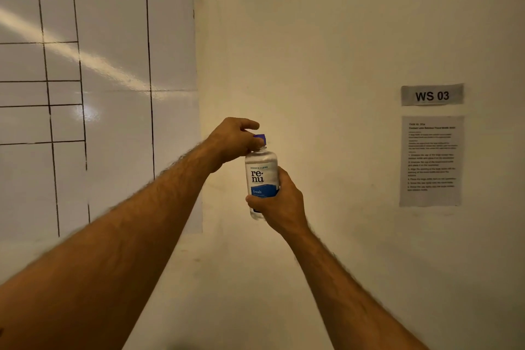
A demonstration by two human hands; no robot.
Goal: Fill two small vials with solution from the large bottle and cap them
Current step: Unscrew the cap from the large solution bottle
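While both forearms reach up and forward from the bottom of the view, the large bottle [261, 176] is held upright in mid-air, well clear of any surface; none shows in this view. The right hand [279, 203] is wrapped around the lower half of the bottle, fingers curled over the blue band of the label and the thumb behind. The left hand [234, 140] is closed from above on the purple cap [260, 139], pinched between thumb and curled fingers, with the cap seated on the neck as far as can be seen — whether it has been loosened at all cannot be told.

The step in hand is judged to be the opening of the bottle, the very start of the task: no vials are in view, so nothing can be said of filling or capping. Clear liquid appears to fill most of the bottle.

For the next move, a twist of the cap against a steady grip below is called for. The bottle should be kept upright so that nothing is spilled once the cap comes free. After that, the vials must be found, and somewhere to put the cap.

Behind the hands stands a plain wall — a ruled whiteboard [96, 79] to the left, a sign reading "WS 03" [432, 94] to the right, and a printed sheet [431, 160] beneath it, its text too small to be read.
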